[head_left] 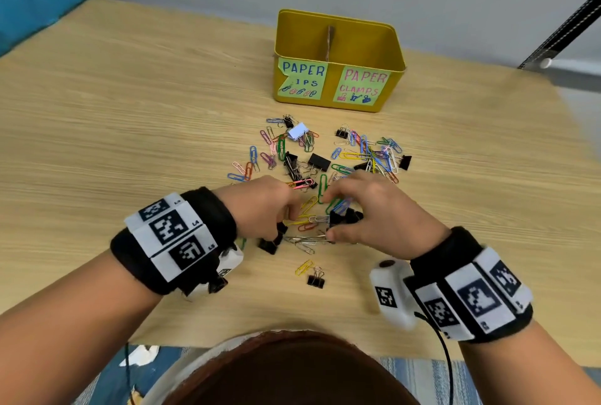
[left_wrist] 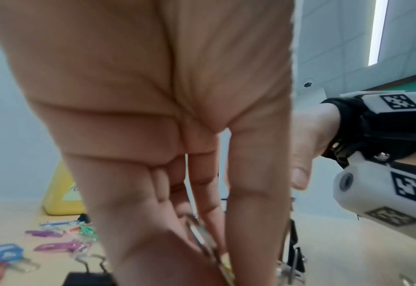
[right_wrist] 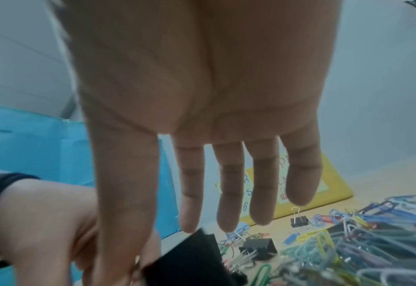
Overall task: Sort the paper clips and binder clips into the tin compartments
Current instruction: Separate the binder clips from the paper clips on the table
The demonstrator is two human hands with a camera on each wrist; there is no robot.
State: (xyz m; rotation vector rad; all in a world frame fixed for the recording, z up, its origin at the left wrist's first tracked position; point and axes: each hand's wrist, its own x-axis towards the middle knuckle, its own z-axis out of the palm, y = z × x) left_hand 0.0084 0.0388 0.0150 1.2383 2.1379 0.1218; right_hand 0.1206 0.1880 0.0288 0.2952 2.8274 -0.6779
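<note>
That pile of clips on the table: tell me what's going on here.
A person is sorting a mixed pile of clips on a wooden table. Both hands work at the near edge: the right hand pinches a black binder clip, the left hand pinches paper clips. The yellow tin, labelled for each kind, shows nothing inside yet.

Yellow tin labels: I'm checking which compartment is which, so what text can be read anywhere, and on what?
"PAPER ...IPS": torn green paper label, left front of the yellow metal tin.
"PAPER CLAMPS": green paper label, right front.
"L4", "L5": left white wristband tags.
Right wristband print: too small.
</note>
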